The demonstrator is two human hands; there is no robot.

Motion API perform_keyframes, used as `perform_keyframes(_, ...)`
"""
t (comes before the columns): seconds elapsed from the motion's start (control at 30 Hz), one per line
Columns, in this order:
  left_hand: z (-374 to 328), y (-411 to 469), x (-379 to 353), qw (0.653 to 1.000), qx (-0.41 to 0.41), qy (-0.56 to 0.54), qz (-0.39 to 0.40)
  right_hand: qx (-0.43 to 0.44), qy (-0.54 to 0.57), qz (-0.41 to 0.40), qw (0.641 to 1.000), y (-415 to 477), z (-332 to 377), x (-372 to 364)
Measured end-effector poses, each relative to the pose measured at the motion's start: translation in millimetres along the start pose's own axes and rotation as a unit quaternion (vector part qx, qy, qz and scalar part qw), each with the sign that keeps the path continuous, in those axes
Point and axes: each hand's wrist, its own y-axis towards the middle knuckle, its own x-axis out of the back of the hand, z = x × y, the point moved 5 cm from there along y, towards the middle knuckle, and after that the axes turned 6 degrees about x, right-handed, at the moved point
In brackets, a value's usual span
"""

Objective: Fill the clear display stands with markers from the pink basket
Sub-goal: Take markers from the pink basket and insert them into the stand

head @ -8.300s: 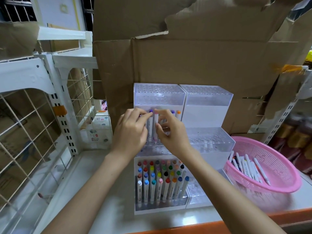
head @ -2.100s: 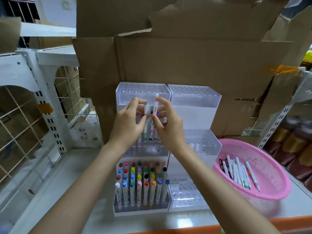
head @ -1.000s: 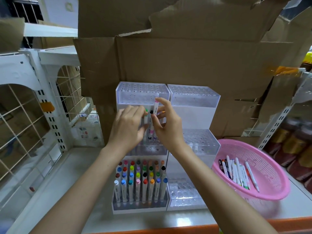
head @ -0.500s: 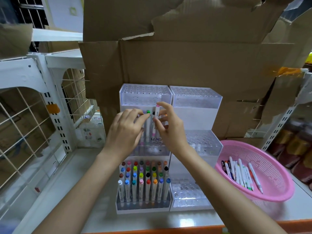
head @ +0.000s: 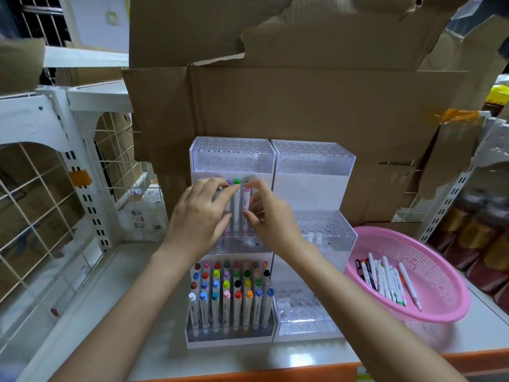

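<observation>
Head view: both hands work at the middle tier of the left display stand (head: 231,158), the clear three-step one on the counter (head: 110,312). Left hand (head: 198,219) pinches the green-capped marker (head: 237,205), index tip just under the cap and thumb against the barrel. Right hand (head: 272,220) pinches the pink-capped marker (head: 246,201), thumb low on the barrel, index arched over the cap. Both markers stand upright, touching side by side, their lower ends down at the middle tier's holes; seating depth is hidden by the fingers. Versus half a second ago, the pink-capped marker sits lower: its cap was above the green cap, up against the top tier's front, and is now below it. The green-capped marker is about where it was. Two seconds ago both were held up in front of the top tier. Bottom tier holds rows of upright colour-capped markers (head: 231,296), unchanged. Right display stand (head: 314,161) touches the left one. Pink basket (head: 440,315) sits on the counter to the right with loose markers (head: 385,279) lying inside. Barrels carry print, too small to read; packets (head: 140,216) on the white wire rack (head: 41,166) at left also illegible. Brown cardboard boxes (head: 303,92) stand behind the stands.
</observation>
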Motion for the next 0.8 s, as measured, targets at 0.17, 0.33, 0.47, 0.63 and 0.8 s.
perform_keyframes(0.17,-1.7,0.2,0.9,1.000,0.002,-0.001,0.005,0.018,-0.023,0.005,1.000,1.8,2.2,1.6)
perform_keyframes(0.33,-3.2,-1.6,0.1,1.000,0.015,0.000,0.008,0.022,-0.063,0.005,0.998,2.6,3.7,1.9)
perform_keyframes(0.47,-4.3,-1.3,1.4,1.000,0.022,0.001,0.014,0.011,-0.066,0.015,0.998,3.7,4.5,2.1)
perform_keyframes(0.63,-4.2,2.6,0.9,0.998,0.053,-0.022,0.015,0.035,-0.047,0.029,0.998,2.9,11.3,9.6)
perform_keyframes(0.8,-16.7,4.8,2.4,0.997,0.080,-0.016,0.005,0.041,-0.033,0.011,0.999,-7.7,5.7,30.8)
